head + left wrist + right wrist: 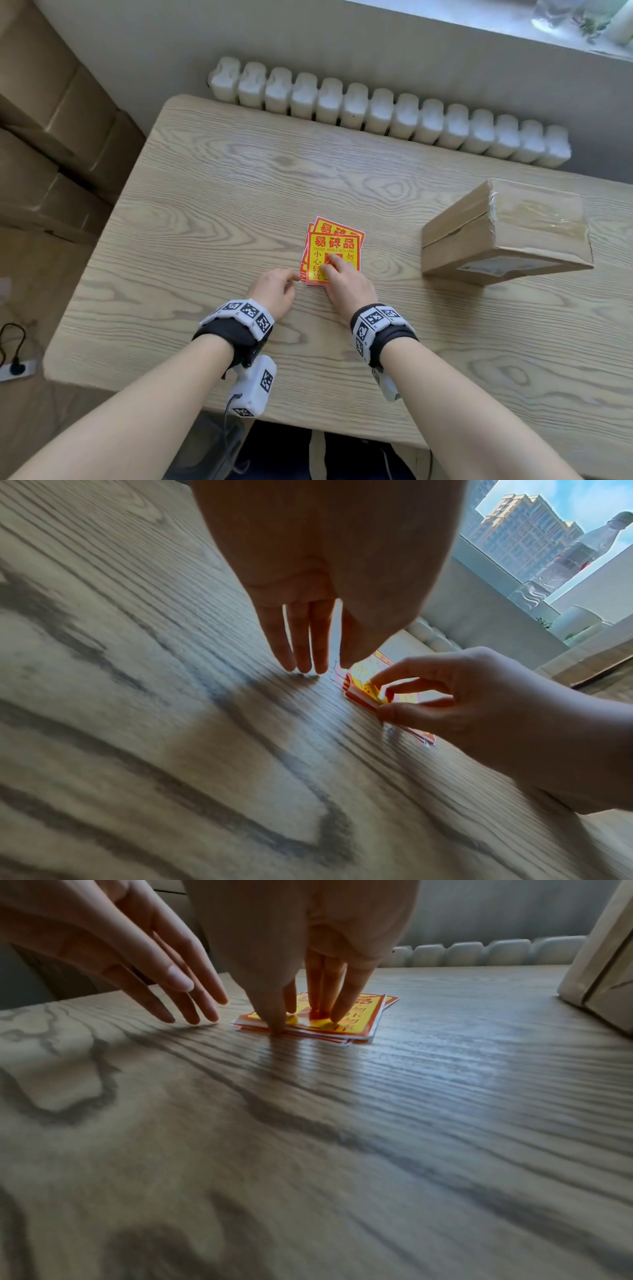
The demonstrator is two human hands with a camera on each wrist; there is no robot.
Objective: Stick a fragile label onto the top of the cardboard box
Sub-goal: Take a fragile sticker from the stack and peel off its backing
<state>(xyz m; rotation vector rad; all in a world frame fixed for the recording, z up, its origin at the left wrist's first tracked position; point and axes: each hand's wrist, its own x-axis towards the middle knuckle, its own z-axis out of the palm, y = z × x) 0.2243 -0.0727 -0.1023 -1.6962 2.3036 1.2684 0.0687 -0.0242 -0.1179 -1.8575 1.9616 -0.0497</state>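
A small stack of red-and-yellow fragile labels [337, 245] [363, 1020] lies in the middle of the wooden table [222, 192]. My right hand [337, 270] [380, 699] [301, 1018] rests its fingertips on the top label, and its thumb and curled index finger pinch the stack's near edge. My left hand [291, 279] [304, 653] [185, 999] hovers just left of the stack with straight fingers, their tips near the tabletop, holding nothing. The taped cardboard box [507, 240] [599, 961] sits on the table to the right, apart from both hands.
A white radiator [376, 109] runs along the wall behind the table. Brown cartons [51, 137] are stacked on the floor to the left, with a power strip [17, 368] below them. A clear bottle [582, 553] stands on the windowsill.
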